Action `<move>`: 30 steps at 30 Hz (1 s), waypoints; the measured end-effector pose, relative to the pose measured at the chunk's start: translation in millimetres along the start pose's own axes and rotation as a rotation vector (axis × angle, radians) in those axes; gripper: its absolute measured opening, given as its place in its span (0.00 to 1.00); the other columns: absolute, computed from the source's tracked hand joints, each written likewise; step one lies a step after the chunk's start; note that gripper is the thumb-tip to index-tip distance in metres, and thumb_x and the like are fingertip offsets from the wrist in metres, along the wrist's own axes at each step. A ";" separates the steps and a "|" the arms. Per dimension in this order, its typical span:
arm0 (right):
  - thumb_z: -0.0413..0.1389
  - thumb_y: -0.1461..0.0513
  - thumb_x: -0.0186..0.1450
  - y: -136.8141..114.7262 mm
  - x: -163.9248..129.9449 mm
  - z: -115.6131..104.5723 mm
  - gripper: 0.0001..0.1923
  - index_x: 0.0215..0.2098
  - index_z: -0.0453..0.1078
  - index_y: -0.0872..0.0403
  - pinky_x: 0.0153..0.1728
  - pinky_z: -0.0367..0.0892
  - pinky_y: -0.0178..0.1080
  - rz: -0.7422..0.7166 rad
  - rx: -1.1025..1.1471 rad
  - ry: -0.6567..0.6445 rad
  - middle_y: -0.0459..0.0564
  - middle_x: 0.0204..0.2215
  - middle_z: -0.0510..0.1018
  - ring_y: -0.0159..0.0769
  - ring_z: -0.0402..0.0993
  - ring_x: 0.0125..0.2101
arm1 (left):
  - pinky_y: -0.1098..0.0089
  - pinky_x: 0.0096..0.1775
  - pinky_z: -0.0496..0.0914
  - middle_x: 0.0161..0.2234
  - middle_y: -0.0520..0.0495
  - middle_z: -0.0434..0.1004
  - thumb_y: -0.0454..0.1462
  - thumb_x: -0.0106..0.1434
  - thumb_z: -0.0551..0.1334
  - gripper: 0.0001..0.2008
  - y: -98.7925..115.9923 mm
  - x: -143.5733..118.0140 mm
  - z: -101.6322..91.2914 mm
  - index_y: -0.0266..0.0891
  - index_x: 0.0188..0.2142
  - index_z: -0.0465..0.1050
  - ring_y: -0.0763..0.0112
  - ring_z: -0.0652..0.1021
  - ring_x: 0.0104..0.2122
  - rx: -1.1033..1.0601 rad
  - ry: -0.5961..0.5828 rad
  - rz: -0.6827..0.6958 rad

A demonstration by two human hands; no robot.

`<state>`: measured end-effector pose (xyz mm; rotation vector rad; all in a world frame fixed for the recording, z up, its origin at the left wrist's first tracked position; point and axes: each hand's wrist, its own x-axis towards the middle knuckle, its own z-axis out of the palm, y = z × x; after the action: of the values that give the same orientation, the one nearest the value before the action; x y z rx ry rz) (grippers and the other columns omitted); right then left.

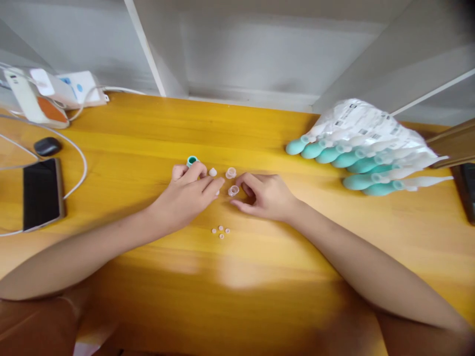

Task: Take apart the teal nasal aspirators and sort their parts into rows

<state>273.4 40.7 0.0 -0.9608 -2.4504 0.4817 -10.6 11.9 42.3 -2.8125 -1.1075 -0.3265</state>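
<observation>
My left hand (pixel 190 192) is palm down with its fingers curled. A small white piece (pixel 217 193) shows at the tips of its forefinger and thumb, mostly covered. Just beyond its outer fingers is the round open mouth of a green hollow piece (pixel 192 160); the rest is hidden. A white cone-shaped piece (pixel 213 172) stands beside that hand. To its right are two clear plastic ring-like caps, one farther (pixel 230 172) and one nearer (pixel 233 191). My right hand (pixel 262 195) rests on the table beside the nearer cap, fingers bent, thumb and forefinger apart.
Several tiny pale rings (pixel 220 228) lie on the wooden table (pixel 159 291). Green bulbs with white nozzles (pixel 326 153) lie by a clear plastic bag (pixel 363 118) at right. A phone (pixel 42 195), black mouse (pixel 47 146), cables and white chargers (pixel 79 89) are at left.
</observation>
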 end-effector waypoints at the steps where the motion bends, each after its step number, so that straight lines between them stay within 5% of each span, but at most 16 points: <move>1: 0.64 0.50 0.74 -1.0 0.7 1.4 0.14 0.47 0.74 0.51 0.28 0.59 0.38 0.010 -0.031 0.003 0.43 0.27 0.79 0.33 0.69 0.23 | 0.52 0.45 0.66 0.44 0.37 0.84 0.35 0.77 0.64 0.13 -1.4 0.1 1.7 0.42 0.59 0.76 0.47 0.74 0.51 -0.027 -0.004 -0.006; 20: 0.59 0.59 0.74 -3.8 4.9 8.9 0.06 0.41 0.73 0.53 0.29 0.58 0.37 0.077 -0.070 0.055 0.45 0.27 0.79 0.32 0.69 0.23 | 0.53 0.45 0.62 0.44 0.38 0.86 0.33 0.78 0.62 0.08 -2.7 3.8 1.8 0.36 0.51 0.80 0.49 0.76 0.48 0.146 0.111 -0.009; 23: 0.58 0.64 0.72 3.0 4.3 -15.5 0.01 0.41 0.72 0.51 0.30 0.65 0.37 0.073 -0.027 0.187 0.44 0.27 0.78 0.33 0.71 0.24 | 0.55 0.44 0.64 0.49 0.41 0.87 0.32 0.75 0.64 0.04 0.8 0.3 -5.8 0.38 0.46 0.79 0.54 0.77 0.46 0.071 0.288 0.080; 26: 0.56 0.65 0.73 8.3 5.5 -59.2 0.06 0.46 0.73 0.51 0.42 0.73 0.44 0.128 -0.253 0.398 0.52 0.37 0.81 0.44 0.80 0.38 | 0.58 0.43 0.69 0.44 0.46 0.87 0.32 0.76 0.61 0.07 6.3 -7.1 -3.9 0.41 0.42 0.78 0.60 0.77 0.41 -0.182 0.467 0.385; 30: 0.55 0.61 0.77 16.0 6.9 -104.4 0.16 0.61 0.72 0.54 0.51 0.75 0.55 0.345 -0.548 0.452 0.67 0.57 0.78 0.56 0.80 0.54 | 0.63 0.34 0.69 0.36 0.49 0.85 0.30 0.76 0.59 0.12 11.3 -15.0 11.1 0.42 0.36 0.78 0.68 0.78 0.32 -0.420 0.400 0.637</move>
<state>333.3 72.4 81.3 -1.5295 -2.0306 -0.3057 -11.8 -4.4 27.9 -3.0318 -0.0447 -1.0785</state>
